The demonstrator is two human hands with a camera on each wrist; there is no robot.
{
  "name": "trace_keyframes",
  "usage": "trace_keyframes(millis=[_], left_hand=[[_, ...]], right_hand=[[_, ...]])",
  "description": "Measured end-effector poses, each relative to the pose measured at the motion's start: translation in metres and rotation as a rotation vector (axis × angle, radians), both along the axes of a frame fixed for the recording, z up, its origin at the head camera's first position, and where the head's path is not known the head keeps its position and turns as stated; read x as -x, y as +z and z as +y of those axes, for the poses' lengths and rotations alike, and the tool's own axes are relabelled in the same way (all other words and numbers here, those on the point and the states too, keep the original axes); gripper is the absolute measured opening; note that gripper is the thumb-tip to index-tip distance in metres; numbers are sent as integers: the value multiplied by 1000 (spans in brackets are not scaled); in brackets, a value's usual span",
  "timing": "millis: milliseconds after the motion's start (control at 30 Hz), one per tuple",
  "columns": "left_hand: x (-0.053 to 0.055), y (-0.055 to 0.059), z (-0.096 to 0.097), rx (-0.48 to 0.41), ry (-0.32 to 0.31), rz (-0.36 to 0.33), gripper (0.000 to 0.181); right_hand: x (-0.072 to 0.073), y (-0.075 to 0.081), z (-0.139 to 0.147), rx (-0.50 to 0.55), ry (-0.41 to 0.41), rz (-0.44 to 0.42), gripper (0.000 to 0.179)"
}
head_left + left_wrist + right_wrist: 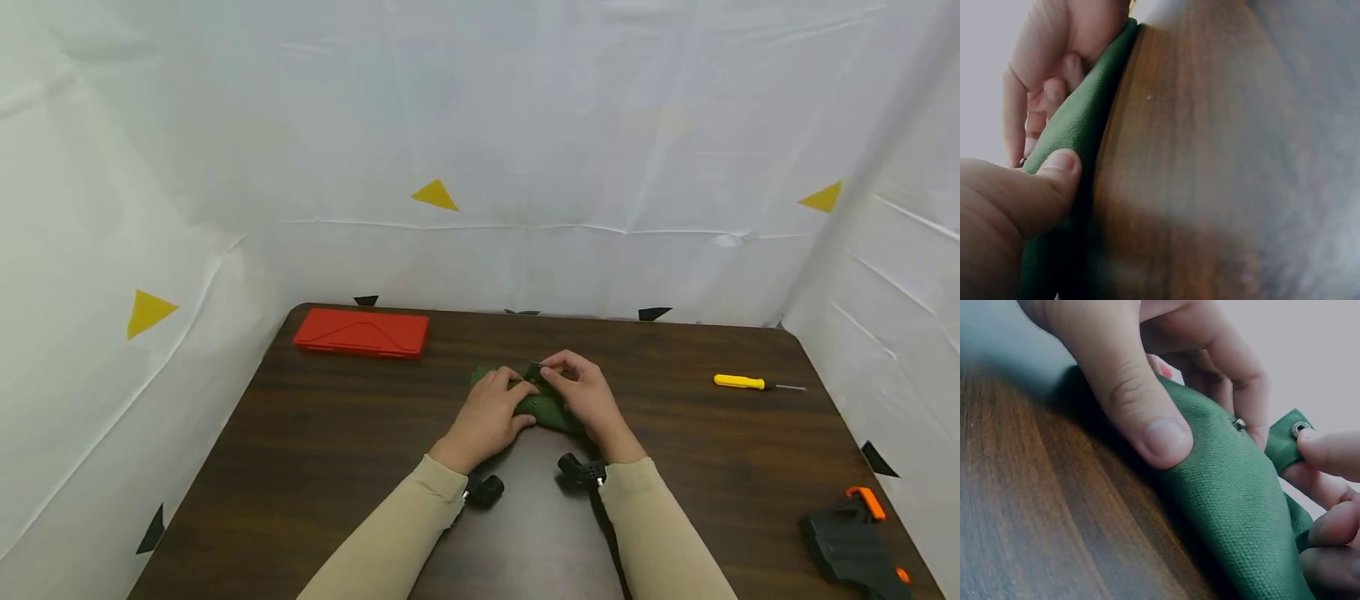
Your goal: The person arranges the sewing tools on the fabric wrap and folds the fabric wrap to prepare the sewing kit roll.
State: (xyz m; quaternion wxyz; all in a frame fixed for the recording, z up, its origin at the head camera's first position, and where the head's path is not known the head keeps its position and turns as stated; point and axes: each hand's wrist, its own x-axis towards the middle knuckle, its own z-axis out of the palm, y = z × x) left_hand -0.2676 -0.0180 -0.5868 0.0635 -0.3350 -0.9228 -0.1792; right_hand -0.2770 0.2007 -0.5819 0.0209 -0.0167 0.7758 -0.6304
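Note:
A green fabric pouch (549, 412) lies near the middle of the table, partly hidden by both hands. My left hand (483, 421) grips its body, with the thumb (1163, 440) pressed on the near side and the fingers over the top. A small metal stud (1239, 424) stands out from the cloth close to those fingers. On the pouch's other side, my right hand (588, 404) pinches a short green strap (1282, 450) between thumb and finger. The strap's end carries a metal snap (1300, 429), apart from the stud, with the right thumb's tip at its edge.
A red case (362, 332) lies at the back left of the dark wood table (337, 450). To the right is a yellow-handled screwdriver (738, 382). A black-and-orange tool (855, 542) sits near the right front edge. White sheeting (562, 125) encloses the back and sides.

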Motion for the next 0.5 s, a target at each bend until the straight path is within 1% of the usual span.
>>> trace_keyframes(millis=[200, 333, 400, 433, 500], left_hand=[[0, 0, 1, -108, 56, -38, 31], [-1, 0, 3, -159, 112, -46, 26], [-1, 1, 3, -175, 146, -45, 24], [0, 2, 3, -181, 160, -46, 23], [0, 3, 1, -188, 186, -41, 23]], right_hand=[[-2, -1, 1, 58, -30, -3, 23], [-4, -2, 3, 62, -44, 33, 22], [-3, 0, 3, 48, -37, 53, 21], [-3, 1, 3, 23, -28, 60, 20], [-2, 3, 4, -38, 16, 85, 15]])
